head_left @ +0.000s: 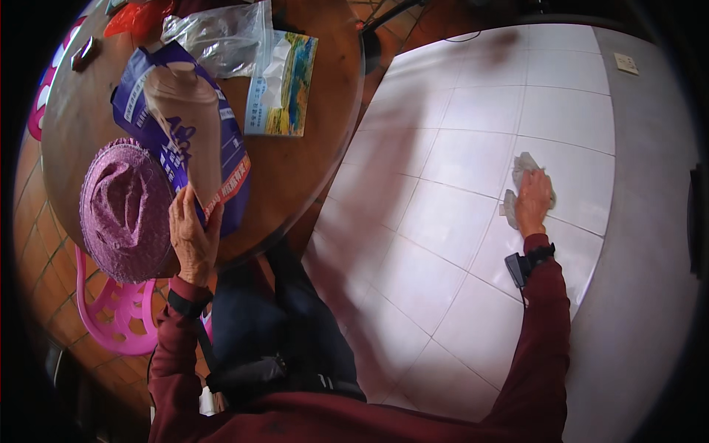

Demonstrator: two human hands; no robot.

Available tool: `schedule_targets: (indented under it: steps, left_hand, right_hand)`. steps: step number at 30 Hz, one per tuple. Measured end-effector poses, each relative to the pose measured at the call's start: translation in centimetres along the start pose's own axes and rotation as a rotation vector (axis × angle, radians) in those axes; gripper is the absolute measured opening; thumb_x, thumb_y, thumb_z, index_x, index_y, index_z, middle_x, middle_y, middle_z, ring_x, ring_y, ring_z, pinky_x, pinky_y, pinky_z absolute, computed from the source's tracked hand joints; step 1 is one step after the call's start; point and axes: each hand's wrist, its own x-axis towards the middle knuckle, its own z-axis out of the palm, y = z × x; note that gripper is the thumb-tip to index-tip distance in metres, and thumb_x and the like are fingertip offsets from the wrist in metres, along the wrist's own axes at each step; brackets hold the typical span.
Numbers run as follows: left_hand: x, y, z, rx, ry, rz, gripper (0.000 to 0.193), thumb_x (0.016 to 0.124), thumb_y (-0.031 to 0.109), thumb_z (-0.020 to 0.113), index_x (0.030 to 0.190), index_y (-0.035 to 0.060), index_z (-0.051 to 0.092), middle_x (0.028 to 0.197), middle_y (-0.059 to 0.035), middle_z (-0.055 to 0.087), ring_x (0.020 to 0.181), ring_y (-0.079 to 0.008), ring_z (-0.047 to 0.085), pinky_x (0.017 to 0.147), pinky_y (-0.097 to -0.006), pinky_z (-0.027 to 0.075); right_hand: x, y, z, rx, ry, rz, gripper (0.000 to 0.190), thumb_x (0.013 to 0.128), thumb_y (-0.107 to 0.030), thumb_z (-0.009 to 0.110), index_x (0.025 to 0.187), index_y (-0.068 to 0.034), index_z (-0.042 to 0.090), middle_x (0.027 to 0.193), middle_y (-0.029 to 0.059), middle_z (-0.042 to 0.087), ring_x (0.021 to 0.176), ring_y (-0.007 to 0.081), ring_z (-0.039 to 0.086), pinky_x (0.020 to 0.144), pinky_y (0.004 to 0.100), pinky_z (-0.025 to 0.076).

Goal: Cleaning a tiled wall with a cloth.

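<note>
My left hand (194,232) is at the near end of a purple printed bag (235,149), its fingers and thumb around the edge. The bag lies on a round wooden table (327,83) and bears writing and a picture of a bottle. A pink patterned fabric hat (124,210) with a ruffled brim sits just left of that hand. Out to the right, my right hand (534,199) holds a crumpled grey cloth (526,163) flat against the white tiled wall (465,210). Part of the cloth is hidden under the fingers.
On the table lie a clear plastic zip bag (216,39), a printed booklet or box (296,88), a red plastic bag (135,19) and a small dark object (83,53). A pink plastic chair (122,326) stands below its edge. A wall socket (626,63) sits above the tiles.
</note>
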Motion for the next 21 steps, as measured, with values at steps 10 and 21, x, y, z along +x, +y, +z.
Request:
schedule_targets:
  steps: [10, 21]
  left_hand:
    - [-4.8, 6.6, -1.7, -0.321, -0.174, 0.362, 0.055, 0.084, 0.023, 0.065, 0.129, -0.0006, 0.046, 0.127, -0.0208, 0.049, 0.123, -0.0406, 0.045, 0.099, -0.0489, 0.041]
    - [-1.8, 5.4, 11.6, -0.189, -0.402, 0.227, 0.061, 0.083, 0.018, 0.066, 0.136, 0.001, 0.04, 0.138, -0.0215, 0.04, 0.133, -0.0383, 0.033, 0.109, -0.046, 0.029]
  right_hand:
    - [-18.3, -30.4, 11.5, 0.407, -0.504, -0.363, 0.03, 0.085, -0.019, 0.048, 0.102, 0.001, 0.063, 0.111, 0.0188, 0.056, 0.109, 0.0336, 0.05, 0.097, 0.0415, 0.038]
    - [3.5, -10.2, 19.5, 0.286, 0.013, -0.219, 0.007, 0.082, -0.011, 0.049, 0.082, -0.006, 0.054, 0.081, 0.0135, 0.054, 0.08, 0.0298, 0.052, 0.078, 0.0431, 0.042]
